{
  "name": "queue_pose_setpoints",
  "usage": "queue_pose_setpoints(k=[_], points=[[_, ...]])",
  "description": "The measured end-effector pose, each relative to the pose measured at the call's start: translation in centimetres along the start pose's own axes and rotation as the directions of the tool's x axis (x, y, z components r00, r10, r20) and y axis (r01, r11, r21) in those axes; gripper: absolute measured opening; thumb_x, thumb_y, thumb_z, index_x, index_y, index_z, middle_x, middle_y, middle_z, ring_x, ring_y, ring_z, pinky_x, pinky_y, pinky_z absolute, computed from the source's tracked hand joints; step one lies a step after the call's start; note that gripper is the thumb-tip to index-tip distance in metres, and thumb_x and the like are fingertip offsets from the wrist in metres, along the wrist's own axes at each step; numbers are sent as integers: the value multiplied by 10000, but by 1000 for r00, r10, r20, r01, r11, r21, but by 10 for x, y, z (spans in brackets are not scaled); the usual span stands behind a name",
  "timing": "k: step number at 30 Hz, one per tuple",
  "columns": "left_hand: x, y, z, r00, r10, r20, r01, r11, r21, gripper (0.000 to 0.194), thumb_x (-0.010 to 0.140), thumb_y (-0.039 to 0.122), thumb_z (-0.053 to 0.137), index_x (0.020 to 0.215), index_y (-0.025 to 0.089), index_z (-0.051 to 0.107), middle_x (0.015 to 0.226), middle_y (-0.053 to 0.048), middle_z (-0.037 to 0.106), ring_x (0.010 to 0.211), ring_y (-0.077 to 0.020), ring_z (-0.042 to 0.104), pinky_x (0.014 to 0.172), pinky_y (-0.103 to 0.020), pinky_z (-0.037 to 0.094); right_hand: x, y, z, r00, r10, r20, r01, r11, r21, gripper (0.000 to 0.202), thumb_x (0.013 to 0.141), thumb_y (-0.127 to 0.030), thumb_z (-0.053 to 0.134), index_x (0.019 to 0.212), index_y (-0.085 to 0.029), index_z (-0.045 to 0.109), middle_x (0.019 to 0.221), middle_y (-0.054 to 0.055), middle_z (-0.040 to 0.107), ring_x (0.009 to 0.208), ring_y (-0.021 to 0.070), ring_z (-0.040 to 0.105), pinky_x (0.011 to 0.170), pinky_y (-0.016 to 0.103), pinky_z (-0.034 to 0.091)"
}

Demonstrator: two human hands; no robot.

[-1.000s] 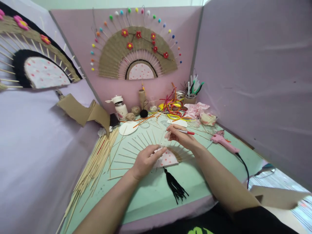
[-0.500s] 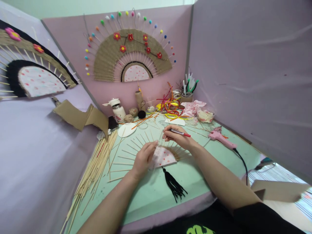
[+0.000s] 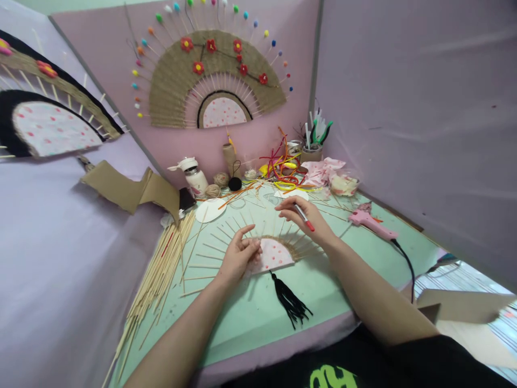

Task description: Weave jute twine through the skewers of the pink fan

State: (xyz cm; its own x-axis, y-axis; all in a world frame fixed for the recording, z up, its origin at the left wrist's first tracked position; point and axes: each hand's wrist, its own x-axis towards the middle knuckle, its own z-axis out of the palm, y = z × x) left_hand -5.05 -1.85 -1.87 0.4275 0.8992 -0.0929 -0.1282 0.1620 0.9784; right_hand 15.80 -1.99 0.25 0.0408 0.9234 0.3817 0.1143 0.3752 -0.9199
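A half-round fan of thin bamboo sticks [image 3: 210, 246] lies on the table, its base covered by white fabric with pink dots [image 3: 277, 254]. My left hand [image 3: 238, 253] is at the left part of this base, thumb bent toward the fingers and index finger raised. Something see-through seems to be under its fingers, too faint to name. Above the right side of the fan, my right hand [image 3: 309, 218] holds a pen with a red end [image 3: 304, 217], its fingertips spread forward. A black tassel [image 3: 291, 302] hangs from the fan's base toward me.
Loose bamboo sticks [image 3: 157, 285] are piled at the left. A pink glue gun [image 3: 371, 222] with a black cord lies at the right. Along the back stand a white bottle [image 3: 194, 178], twine balls [image 3: 212, 191], coloured pipe cleaners [image 3: 285, 167] and a tool jar [image 3: 312, 153].
My right hand has lifted away from the fan and moved right, the pen now tilted more steeply. My left hand has turned and raised its index finger. The head view has shifted slightly.
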Motion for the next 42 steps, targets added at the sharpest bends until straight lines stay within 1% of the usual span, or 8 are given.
queue_pose_setpoints(k=[5,9,14,19,23,30,35,42], points=[[5,-2,-4,988,70,-138,-64,997,43,619,732,329,596,1285,194,352,722,-11,611,566,-94,549,512,-206,424,-31,10,-26,986,-35,-160,-5,971,-238,178,762,-315,609,861,-199,518,773,14,588,694,140,548,664,279,443],[8,7,-11,973,95,-210,-81,994,77,604,728,307,582,1282,197,368,743,-13,611,577,-86,543,508,-193,411,-52,15,-38,986,2,-167,-64,928,-367,141,773,-306,594,811,-194,516,737,2,549,651,127,509,614,249,402],[15,17,-31,938,124,-323,-92,990,111,575,711,271,583,1251,195,400,791,-24,625,571,-68,528,468,-161,359,-58,14,-40,991,13,-137,-69,909,-411,145,796,-329,562,823,-192,524,703,-5,532,616,120,486,583,236,385],[21,16,-42,941,53,-336,-38,998,52,577,696,211,570,1244,151,400,768,-42,637,533,-67,517,470,-178,357,-64,12,-26,998,33,-57,-56,878,-476,120,831,-318,516,838,-198,528,746,11,570,666,136,524,626,251,414],[19,15,-39,951,44,-306,-26,998,60,599,700,216,585,1261,152,384,823,-63,648,588,-77,544,511,-191,387,-75,11,-2,994,-18,107,75,825,-560,150,836,-284,515,969,-217,531,941,63,608,866,199,559,767,343,437],[16,12,-31,968,9,-250,22,992,120,608,704,263,605,1262,158,388,809,-54,643,591,-87,547,540,-213,404,-85,13,35,960,-52,274,227,716,-660,233,820,-206,530,1049,-174,508,1191,148,520,1162,265,425,937,448,362],[14,8,-27,976,-32,-214,67,985,156,583,695,287,606,1233,164,418,758,-36,636,582,-92,544,539,-214,397,-74,16,37,942,-36,332,254,724,-641,206,834,-89,420,996,-160,524,1219,119,515,1185,208,407,999,366,315],[14,10,-29,976,-39,-216,78,982,174,593,699,311,605,1238,171,400,765,-23,631,576,-89,538,551,-213,401,-60,21,31,926,-56,373,276,773,-572,148,836,-148,460,958,-172,539,1178,97,552,1140,198,448,972,339,334]])
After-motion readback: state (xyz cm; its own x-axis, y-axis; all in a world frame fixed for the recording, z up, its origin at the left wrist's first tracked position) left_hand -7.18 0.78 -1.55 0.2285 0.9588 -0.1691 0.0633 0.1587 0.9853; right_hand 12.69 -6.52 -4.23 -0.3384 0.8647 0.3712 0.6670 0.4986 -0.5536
